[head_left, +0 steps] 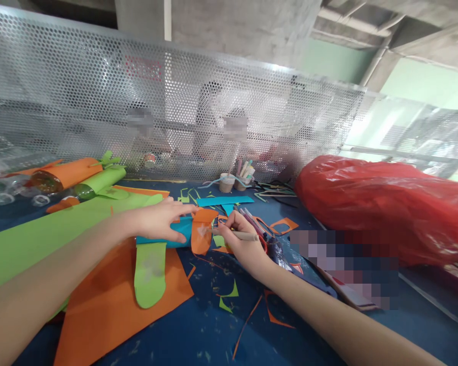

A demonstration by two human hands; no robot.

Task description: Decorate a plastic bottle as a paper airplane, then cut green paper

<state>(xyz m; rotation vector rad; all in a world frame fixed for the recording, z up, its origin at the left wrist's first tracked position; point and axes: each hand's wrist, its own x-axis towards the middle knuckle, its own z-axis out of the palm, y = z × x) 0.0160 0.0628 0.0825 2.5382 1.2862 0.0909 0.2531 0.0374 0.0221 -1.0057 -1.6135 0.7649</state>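
My left hand point(160, 218) lies over a blue paper-covered tube point(182, 231), its thumb and fingers gripping it. At the tube's right end sits a rounded orange paper piece point(203, 239) with a pale patch on its face. A light-coloured pen-like stick point(245, 235) is pinched in my right hand point(241, 239). Its tip points left and is at the orange piece's right edge; contact cannot be made out. Below my left hand, a rounded green paper strip point(150, 279) with a greyish smear hangs down over a large orange sheet point(125, 310).
Orange- and green-wrapped bottles point(72, 175) lie at the left on a long green sheet point(19, 244). Paper scraps point(229, 295) litter the blue table. Cups of pens point(245, 175) stand by the perforated metal screen point(80, 101). A red plastic bag point(381, 203) bulges at the right.
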